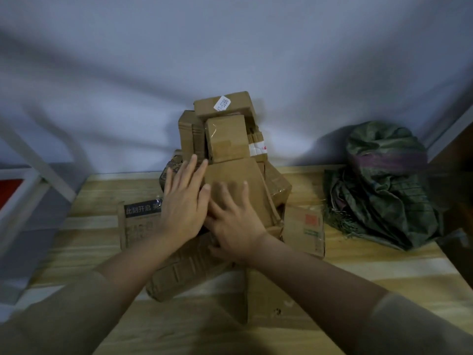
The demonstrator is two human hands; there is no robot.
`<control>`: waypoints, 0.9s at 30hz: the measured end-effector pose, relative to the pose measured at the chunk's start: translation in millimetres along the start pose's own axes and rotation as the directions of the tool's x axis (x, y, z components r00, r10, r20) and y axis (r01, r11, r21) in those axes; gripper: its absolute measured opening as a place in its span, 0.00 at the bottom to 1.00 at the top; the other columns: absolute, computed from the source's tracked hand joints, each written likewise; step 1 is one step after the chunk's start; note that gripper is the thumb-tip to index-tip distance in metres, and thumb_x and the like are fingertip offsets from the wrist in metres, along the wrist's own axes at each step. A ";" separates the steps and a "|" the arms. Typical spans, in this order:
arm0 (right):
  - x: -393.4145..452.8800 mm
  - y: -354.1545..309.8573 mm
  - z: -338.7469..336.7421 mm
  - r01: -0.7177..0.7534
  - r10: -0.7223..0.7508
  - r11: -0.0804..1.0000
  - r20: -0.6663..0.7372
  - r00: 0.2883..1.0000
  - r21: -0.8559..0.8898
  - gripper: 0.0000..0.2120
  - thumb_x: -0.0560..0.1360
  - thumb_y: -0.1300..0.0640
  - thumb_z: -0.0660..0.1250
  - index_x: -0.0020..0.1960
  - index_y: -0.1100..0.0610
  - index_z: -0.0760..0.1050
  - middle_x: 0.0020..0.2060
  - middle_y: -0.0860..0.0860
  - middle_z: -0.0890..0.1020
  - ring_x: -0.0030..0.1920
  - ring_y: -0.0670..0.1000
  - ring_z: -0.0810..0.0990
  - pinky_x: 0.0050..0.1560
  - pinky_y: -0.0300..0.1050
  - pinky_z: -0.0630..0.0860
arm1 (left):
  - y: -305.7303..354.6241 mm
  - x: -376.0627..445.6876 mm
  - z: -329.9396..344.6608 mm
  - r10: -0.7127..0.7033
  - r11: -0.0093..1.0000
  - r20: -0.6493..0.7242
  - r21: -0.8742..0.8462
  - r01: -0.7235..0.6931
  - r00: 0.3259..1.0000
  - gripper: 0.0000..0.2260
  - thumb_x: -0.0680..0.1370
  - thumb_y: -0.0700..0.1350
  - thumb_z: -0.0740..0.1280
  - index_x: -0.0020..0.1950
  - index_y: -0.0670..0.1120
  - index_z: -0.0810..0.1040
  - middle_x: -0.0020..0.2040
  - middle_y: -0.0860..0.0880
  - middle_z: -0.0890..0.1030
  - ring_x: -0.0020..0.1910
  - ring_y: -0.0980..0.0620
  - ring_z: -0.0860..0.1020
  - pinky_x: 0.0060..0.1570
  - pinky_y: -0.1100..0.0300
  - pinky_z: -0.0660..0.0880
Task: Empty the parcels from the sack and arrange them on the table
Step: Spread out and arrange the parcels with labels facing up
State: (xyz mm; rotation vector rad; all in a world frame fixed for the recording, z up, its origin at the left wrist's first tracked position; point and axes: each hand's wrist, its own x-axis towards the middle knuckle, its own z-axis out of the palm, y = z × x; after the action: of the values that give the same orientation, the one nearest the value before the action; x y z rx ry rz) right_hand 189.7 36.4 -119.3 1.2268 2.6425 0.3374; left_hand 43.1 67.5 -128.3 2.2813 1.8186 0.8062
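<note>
A stack of brown cardboard parcels (225, 139) rises in the middle of the wooden table (371, 267), topped by a box with a white label (223, 103). My left hand (183, 201) lies flat, fingers straight, against the left side of the stack. With spread fingers, my right hand (234, 216) presses on a tilted flat parcel (240, 180) at the stack's front. More flat parcels lie under my wrists, one with a black printed strip (138, 221). The crumpled green sack (384, 185) sits slumped at the right, apart from both hands.
A pale wall stands right behind the table. A white metal frame (33, 172) is off the table's left edge. A dark object (455, 175) borders the table at far right. A small parcel with red and green print (305, 229) lies beside the stack.
</note>
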 end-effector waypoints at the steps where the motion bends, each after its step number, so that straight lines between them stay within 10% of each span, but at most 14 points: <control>1: -2.7 7.9 1.0 -0.021 0.021 1.000 0.023 1.000 0.014 0.36 0.74 0.34 0.61 0.77 0.48 0.62 0.80 0.53 0.48 0.77 0.69 0.45 0.66 0.81 0.47 | -10.3 -6.8 9.5 -0.022 0.997 0.059 0.082 0.017 0.998 0.28 0.81 0.57 0.41 0.80 0.51 0.57 0.81 0.50 0.54 0.80 0.50 0.50 0.77 0.43 0.45; 5: -20.2 51.8 8.3 -0.122 0.115 0.991 0.112 0.987 0.061 0.33 0.75 0.35 0.59 0.75 0.48 0.61 0.80 0.50 0.43 0.77 0.69 0.45 0.67 0.77 0.58 | -43.5 -39.5 48.5 -0.044 0.882 0.429 0.441 -0.167 0.902 0.33 0.76 0.70 0.46 0.74 0.54 0.69 0.78 0.48 0.63 0.79 0.36 0.45 0.73 0.31 0.40; 9: -41.5 105.5 39.3 -0.206 0.217 0.975 0.188 0.958 -0.079 0.37 0.76 0.39 0.62 0.79 0.46 0.50 0.79 0.51 0.39 0.77 0.68 0.45 0.66 0.73 0.62 | -63.9 -36.0 43.0 -0.027 0.755 0.441 0.598 -0.271 0.897 0.31 0.76 0.70 0.53 0.74 0.56 0.69 0.80 0.47 0.59 0.78 0.33 0.39 0.70 0.27 0.42; 12: -68.8 146.2 65.9 -0.329 0.385 0.918 0.298 0.874 -0.220 0.36 0.77 0.44 0.61 0.79 0.43 0.48 0.80 0.53 0.42 0.77 0.68 0.43 0.68 0.77 0.53 | -96.9 -31.7 29.7 -0.189 0.730 0.442 0.661 -0.175 0.877 0.28 0.80 0.61 0.57 0.79 0.55 0.58 0.82 0.50 0.46 0.74 0.36 0.28 0.72 0.30 0.43; 15: -88.2 172.4 84.3 -0.402 0.520 0.845 0.370 0.770 -0.353 0.27 0.80 0.47 0.55 0.79 0.45 0.55 0.80 0.54 0.44 0.77 0.68 0.43 0.69 0.78 0.47 | -139.4 -43.3 14.0 -0.413 0.703 0.459 0.710 -0.046 0.787 0.26 0.81 0.53 0.58 0.78 0.55 0.58 0.81 0.50 0.45 0.78 0.37 0.39 0.73 0.35 0.52; 18: -74.7 177.5 81.3 -0.452 0.512 0.854 0.255 0.820 -0.258 0.31 0.79 0.46 0.56 0.80 0.48 0.52 0.80 0.55 0.43 0.78 0.65 0.43 0.71 0.75 0.42 | -148.7 -38.1 -1.3 -0.496 0.675 0.384 0.734 0.069 0.779 0.28 0.81 0.55 0.57 0.80 0.51 0.55 0.80 0.44 0.51 0.78 0.36 0.47 0.74 0.39 0.53; 23: -6.0 152.3 39.1 -0.341 0.345 0.939 -0.136 0.929 0.053 0.39 0.75 0.30 0.53 0.80 0.47 0.49 0.80 0.56 0.50 0.79 0.61 0.45 0.73 0.72 0.48 | -43.9 44.7 -2.0 -0.008 0.927 0.070 0.374 -0.019 0.998 0.36 0.79 0.66 0.54 0.81 0.50 0.48 0.81 0.42 0.44 0.79 0.38 0.43 0.76 0.38 0.44; 27: 34.8 131.2 17.2 -0.182 0.202 0.979 -0.377 0.904 0.089 0.41 0.75 0.31 0.53 0.81 0.50 0.46 0.80 0.60 0.48 0.79 0.65 0.46 0.70 0.75 0.51 | 61.6 101.1 7.9 0.424 0.840 -0.028 0.385 -0.382 0.905 0.33 0.80 0.65 0.52 0.81 0.51 0.53 0.81 0.41 0.49 0.79 0.35 0.45 0.73 0.33 0.47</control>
State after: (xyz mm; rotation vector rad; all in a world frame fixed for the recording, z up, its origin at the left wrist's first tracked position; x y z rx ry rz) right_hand 267.2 147.6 -100.6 1.5889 2.8681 0.6035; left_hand 114.5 146.7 -76.5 2.9940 1.6683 0.6954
